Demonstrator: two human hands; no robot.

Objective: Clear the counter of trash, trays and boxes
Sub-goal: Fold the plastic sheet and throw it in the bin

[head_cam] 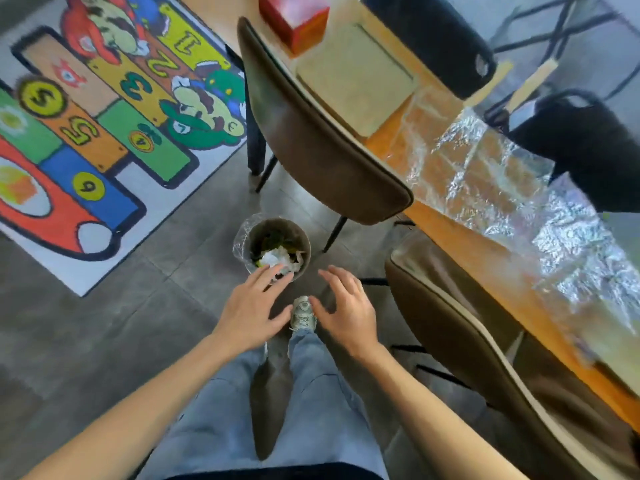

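Note:
A small round trash bin (304, 242) with a clear liner stands on the floor in front of me, holding crumpled white paper (277, 256) and green scraps. My left hand (252, 304) hovers over the bin's near rim with fingers spread and holds nothing. My right hand (348, 310) is beside it to the right, fingers spread and empty. On the wooden table (446, 230) to the right lie a red box (296, 20), a pale green tray (353, 76) and a sheet of clear plastic wrap (502, 181).
Two brown chairs (311, 133) (460, 327) are pushed against the table's near side, and black chairs (581, 147) stand on its far side. A colourful numbered play mat (104, 109) covers the floor at the left. My legs and one shoe (303, 311) are below my hands.

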